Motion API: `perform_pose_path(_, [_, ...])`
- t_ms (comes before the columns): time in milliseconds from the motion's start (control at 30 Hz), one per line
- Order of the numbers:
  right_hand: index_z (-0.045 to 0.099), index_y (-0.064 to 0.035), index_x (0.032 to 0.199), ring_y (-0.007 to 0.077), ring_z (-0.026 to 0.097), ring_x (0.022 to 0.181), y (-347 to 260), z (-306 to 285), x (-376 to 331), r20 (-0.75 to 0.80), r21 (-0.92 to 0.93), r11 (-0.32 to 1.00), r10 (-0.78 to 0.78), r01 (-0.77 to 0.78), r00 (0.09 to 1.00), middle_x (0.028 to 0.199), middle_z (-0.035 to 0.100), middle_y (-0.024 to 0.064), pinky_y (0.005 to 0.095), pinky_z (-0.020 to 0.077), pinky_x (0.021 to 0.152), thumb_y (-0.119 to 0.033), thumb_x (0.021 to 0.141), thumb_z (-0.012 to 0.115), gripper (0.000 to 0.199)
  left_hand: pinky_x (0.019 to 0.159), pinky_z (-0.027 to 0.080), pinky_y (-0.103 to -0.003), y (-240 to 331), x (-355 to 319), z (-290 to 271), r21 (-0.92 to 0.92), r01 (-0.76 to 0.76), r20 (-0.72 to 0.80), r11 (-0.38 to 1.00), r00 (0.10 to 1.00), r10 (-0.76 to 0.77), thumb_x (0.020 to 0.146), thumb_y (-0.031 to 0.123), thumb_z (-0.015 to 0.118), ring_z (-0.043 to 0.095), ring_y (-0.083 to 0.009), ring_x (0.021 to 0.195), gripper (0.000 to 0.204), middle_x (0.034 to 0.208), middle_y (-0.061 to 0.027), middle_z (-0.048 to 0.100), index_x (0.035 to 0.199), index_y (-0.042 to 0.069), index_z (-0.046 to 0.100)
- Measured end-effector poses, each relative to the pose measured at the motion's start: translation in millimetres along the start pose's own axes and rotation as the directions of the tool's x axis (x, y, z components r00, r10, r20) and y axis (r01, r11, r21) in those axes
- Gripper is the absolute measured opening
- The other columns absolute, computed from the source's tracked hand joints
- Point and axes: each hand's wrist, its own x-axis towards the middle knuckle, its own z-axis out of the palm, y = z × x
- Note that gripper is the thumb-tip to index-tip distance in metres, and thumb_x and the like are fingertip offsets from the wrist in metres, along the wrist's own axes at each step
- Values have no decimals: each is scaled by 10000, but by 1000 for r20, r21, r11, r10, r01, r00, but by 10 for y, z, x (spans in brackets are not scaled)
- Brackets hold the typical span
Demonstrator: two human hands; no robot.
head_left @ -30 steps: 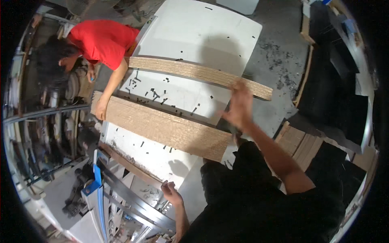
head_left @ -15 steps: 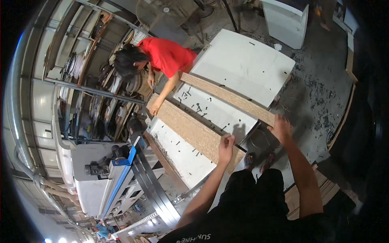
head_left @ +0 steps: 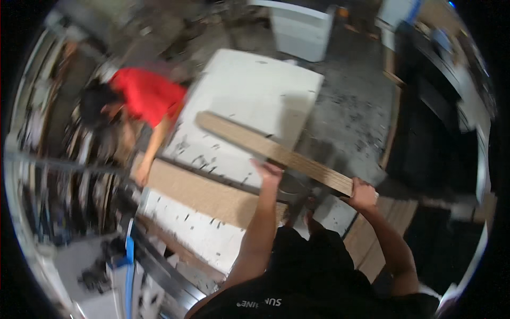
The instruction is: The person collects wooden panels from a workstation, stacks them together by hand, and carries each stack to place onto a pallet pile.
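Note:
A long, narrow particleboard strip slants across the middle, lifted at my end over the edge of a white-topped table. Its near right end is in the grip of my right hand. My left hand is at the strip's near left side, fingers stretched out and somewhat blurred; whether it touches the strip I cannot tell. A wider particleboard panel lies on the table to the left. A co-worker in a red shirt has a hand on that panel's far end.
Dark scraps lie over the table and floor. At lower left stands a machine with a blue rail; shelving runs along the left. Boards are stacked by my right forearm, and a white cabinet stands at the back.
My right hand has taken hold of the narrow strip, which has swung right and off its place on the table. My left hand has left the wider panel and moved toward the strip.

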Motion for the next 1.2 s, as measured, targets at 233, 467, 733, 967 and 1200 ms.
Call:
perform_pose_path(233, [596,-21,1170,402,714,909,416,-214,-1318,-59,-27,998,63,-64,996,985,721,208,511,562,784,-544,782,798,681,1193,305,-644,-652,-784,231,325,-59,452,944,887,-100,752,974,445,405,-381,1435,1121,1548,-115,453,1552,189,427])
perform_pose_path(467, [650,-55,1176,410,708,994,871,-580,-2707,105,208,921,315,-330,943,1067,735,191,502,555,839,-567,694,864,735,1204,331,-620,-1300,-1669,645,409,127,475,904,816,-329,912,835,431,419,-390,1445,975,1591,-165,414,1579,126,371])
perform_pose_path(733, [658,-54,1253,326,711,999,1796,-828,-4718,107,578,755,306,-310,946,1036,752,162,424,532,847,-499,662,943,793,1149,455,-507,-2149,-3188,852,645,247,404,723,692,-598,951,565,660,567,-338,1332,733,1464,-144,583,1458,50,535])
perform_pose_path(967, [626,36,1205,177,666,942,3189,-1380,-6349,378,702,499,345,-508,859,1029,730,114,344,538,831,-402,778,926,682,1069,497,-433,-3671,-4928,701,741,192,464,644,546,-697,1004,486,593,585,-291,1267,595,1357,-125,625,1420,63,545])
perform_pose_path(1200, [518,18,1424,392,512,1334,4086,-1336,-8056,-942,320,158,-46,-934,-331,1447,541,230,510,465,1043,-592,729,871,989,1074,506,-437,-5415,-6445,542,754,257,484,604,404,-776,989,499,629,587,-300,1262,631,1390,-135,603,1408,33,551])
